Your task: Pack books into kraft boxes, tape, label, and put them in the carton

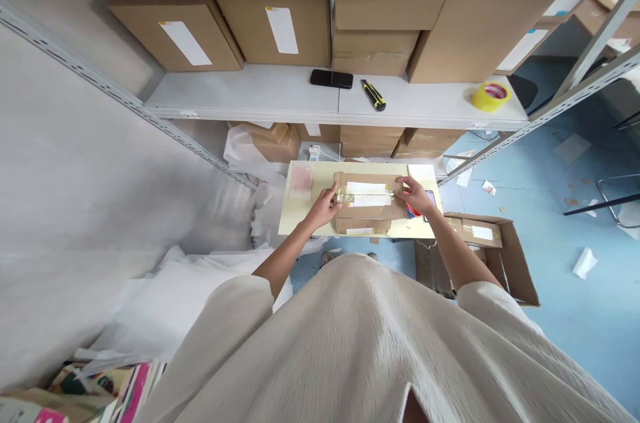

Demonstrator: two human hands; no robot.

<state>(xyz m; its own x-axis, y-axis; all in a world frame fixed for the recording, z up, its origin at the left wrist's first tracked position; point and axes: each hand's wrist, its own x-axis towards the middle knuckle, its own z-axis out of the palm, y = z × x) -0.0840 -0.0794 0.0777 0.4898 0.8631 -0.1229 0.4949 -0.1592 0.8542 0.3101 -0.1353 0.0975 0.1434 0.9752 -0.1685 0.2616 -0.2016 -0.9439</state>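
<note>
A small flat cardboard box (367, 212) lies over the pale yellow tabletop (295, 215), with white labels and clear shiny tape along its middle. My left hand (323, 207) grips its left end, thumb and fingers at the taped edge. At the opposite end, my right hand (415, 196) holds the right edge with bent fingers. Another cardboard box (340, 226) with a white label shows partly from under the near side of the held one. Close to my right hand, a red and blue round item (412, 211) is half hidden, and a phone (430, 199) lies beside it.
On the grey shelf (240, 91) lie a black phone (331, 79), a yellow-black utility knife (373, 95) and a yellow tape roll (491, 96). Stacked cartons (270, 16) fill the rack. An open carton (520, 263) stands at lower right; white packing sheets (150, 303) lie left.
</note>
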